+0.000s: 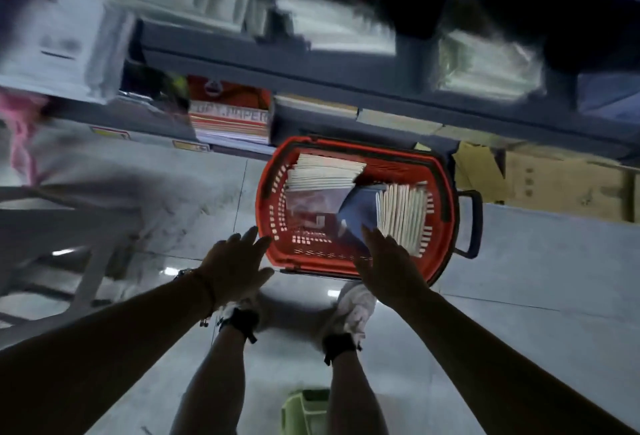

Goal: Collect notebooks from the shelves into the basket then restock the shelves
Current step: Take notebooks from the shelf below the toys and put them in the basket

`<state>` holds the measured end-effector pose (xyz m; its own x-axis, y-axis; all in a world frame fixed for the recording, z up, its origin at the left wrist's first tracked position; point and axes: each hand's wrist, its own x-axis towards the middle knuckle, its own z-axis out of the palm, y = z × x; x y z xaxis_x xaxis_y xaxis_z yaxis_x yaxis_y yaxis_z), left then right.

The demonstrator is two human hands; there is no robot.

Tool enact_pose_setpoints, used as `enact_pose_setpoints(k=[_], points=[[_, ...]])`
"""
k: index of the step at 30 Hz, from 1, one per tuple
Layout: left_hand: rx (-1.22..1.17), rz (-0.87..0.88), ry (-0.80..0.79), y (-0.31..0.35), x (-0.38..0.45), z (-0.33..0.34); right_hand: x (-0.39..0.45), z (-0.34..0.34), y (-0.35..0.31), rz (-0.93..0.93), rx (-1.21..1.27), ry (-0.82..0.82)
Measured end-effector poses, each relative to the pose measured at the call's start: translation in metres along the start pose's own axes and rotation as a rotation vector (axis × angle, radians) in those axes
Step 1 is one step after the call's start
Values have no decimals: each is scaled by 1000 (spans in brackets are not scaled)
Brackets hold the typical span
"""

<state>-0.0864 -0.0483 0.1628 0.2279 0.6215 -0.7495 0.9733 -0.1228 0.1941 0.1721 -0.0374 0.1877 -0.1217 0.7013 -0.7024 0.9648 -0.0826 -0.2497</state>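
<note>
A: Grey metal shelving (pixel 346 63) behind; red slotted plastic basket (pixel 443 171) on pale tiled floor (pixel 540 296), touching the shelf foot.

B: Contents?

A: White-edged notebook stacks (pixel 401 216) inside. Likely dense, stiff; slick covers. Take spines, both sides.

B: Hands?

A: Left hand (pixel 235 264) spread beside the rim, empty. Right hand (pixel 388 261) flat-fingered over the near stack, nothing held. Open floor leftward.

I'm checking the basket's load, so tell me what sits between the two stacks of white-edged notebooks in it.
In the head view, a blue-covered notebook lies between the left stack and the right stack in the red basket.
</note>
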Motion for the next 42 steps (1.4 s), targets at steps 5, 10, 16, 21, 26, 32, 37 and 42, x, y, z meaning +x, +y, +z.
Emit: enact_pose_setpoints(k=[5, 10, 16, 21, 26, 32, 37, 42], points=[[-42, 93, 81, 3, 71, 20, 56, 38, 19, 30, -62, -45], [-22, 97, 159, 12, 144, 46, 131, 78, 28, -29, -130, -12], [-30, 22, 219, 15, 201, 82, 192, 100, 30, -103, -95, 73], [-125, -2, 363, 22, 209, 100, 219, 112, 38, -103, -120, 135], [-111, -16, 458, 18, 217, 108, 221, 126, 47, -97, -221, 240], [-113, -33, 403, 14, 220, 119, 216, 144, 62, -114, -340, 282], [-531, 5, 332, 11, 202, 100, 200, 122, 69, -19, 117, 213], [-872, 152, 360, 7, 152, 47, 147, 61, 58, 75, 713, 172]])
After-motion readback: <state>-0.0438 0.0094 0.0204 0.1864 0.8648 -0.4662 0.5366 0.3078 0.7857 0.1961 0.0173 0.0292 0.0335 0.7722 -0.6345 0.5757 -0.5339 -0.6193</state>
